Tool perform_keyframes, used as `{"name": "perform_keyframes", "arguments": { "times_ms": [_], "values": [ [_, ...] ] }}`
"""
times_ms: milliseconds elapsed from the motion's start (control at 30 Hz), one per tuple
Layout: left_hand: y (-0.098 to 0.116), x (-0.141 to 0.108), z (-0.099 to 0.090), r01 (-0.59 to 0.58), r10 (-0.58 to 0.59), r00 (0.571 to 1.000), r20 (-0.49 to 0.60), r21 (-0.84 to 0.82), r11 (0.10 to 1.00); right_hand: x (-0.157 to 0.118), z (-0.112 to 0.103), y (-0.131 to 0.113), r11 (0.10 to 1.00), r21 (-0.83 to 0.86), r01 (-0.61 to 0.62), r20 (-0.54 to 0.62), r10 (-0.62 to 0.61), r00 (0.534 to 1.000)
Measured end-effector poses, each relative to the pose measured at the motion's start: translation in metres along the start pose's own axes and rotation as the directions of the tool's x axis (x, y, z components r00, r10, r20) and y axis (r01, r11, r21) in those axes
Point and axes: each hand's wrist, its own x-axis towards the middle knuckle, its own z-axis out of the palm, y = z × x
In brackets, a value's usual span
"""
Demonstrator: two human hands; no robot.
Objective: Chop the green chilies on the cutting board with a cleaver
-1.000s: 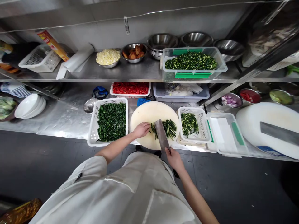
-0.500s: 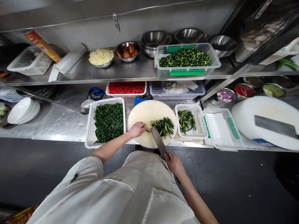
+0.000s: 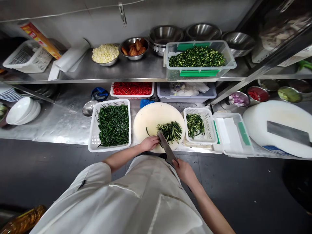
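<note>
My right hand [image 3: 182, 169] grips the handle of a cleaver [image 3: 165, 147], whose blade tip rests over the round cutting board [image 3: 156, 113]. Close to that tip, my left hand [image 3: 149, 143] has its fingers pinched on a green chili at the board's front edge. Cut green chili strips [image 3: 170, 131] lie piled on the board just right of the blade. One loose chili [image 3: 147, 131] is on the board's left part. Left of the board, a white basket [image 3: 92, 136] holds whole green chilies [image 3: 113, 125]; right of it, a smaller white basket [image 3: 208, 123] holds cut strips.
Behind the board stand a basket of red chilies [image 3: 133, 88] and a lilac tray [image 3: 186, 97]. The shelf [image 3: 136, 73] above carries bowls and a tub of chopped greens [image 3: 197, 58]. A second board [image 3: 280, 113] bears another cleaver [image 3: 287, 131] at the right.
My left hand has moved right and nearer to me, up to the cleaver's blade. A loose chili now lies on the board's left part. The camera view has shifted slightly.
</note>
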Motion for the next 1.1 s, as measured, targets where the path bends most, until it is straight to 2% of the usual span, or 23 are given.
{"name": "perform_keyframes", "arguments": {
  "times_ms": [133, 200, 267, 367, 467, 633, 733, 833, 967, 1100],
  "values": [
    [-0.001, 0.001, 0.002, 0.017, -0.017, 1.0, 0.008, -0.007, 1.0, 0.009, 0.005, 0.003, 1.0, -0.003, 0.013, 0.049, -0.013, 0.999],
    [0.0, 0.001, 0.003, 0.032, -0.032, 0.999, 0.023, -0.007, 0.999, 0.023, 0.01, -0.005, 1.0, -0.008, 0.007, 0.049, -0.006, 0.999],
    [0.0, 0.003, 0.002, 0.04, -0.04, 0.999, 0.03, -0.012, 0.999, 0.041, 0.013, -0.019, 1.0, -0.004, -0.011, 0.003, 0.011, 1.0],
    [0.0, 0.007, -0.003, 0.018, -0.017, 1.0, 0.024, -0.027, 0.999, 0.069, 0.008, -0.039, 0.999, 0.044, -0.016, -0.055, 0.019, 0.998],
    [-0.001, 0.011, -0.014, -0.036, 0.036, 0.999, 0.032, -0.019, 0.999, 0.083, -0.003, -0.043, 0.993, 0.12, -0.008, -0.017, 0.01, 1.0],
    [-0.006, 0.01, -0.027, 0.012, -0.009, 0.999, -0.043, 0.053, 0.999, 0.073, -0.005, -0.026, 0.985, 0.158, 0.073, 0.013, -0.076, 0.997],
    [-0.009, 0.006, -0.024, -0.009, 0.01, 1.0, -0.019, 0.044, 0.999, 0.06, 0.002, -0.017, 0.988, 0.139, 0.061, 0.027, -0.066, 0.997],
    [-0.01, 0.003, -0.018, 0.022, -0.022, 1.0, -0.019, 0.028, 0.999, 0.047, 0.009, -0.014, 0.997, 0.053, 0.054, 0.026, -0.056, 0.998],
    [-0.009, 0.005, -0.015, 0.062, -0.062, 0.998, -0.021, 0.024, 0.998, 0.042, 0.016, -0.022, 0.996, -0.089, 0.005, -0.004, -0.006, 1.0],
    [-0.007, 0.011, -0.023, 0.035, -0.036, 0.999, 0.037, 0.024, 0.999, 0.061, 0.008, -0.04, 0.996, -0.084, -0.009, -0.044, 0.005, 0.999]
  ]
}}
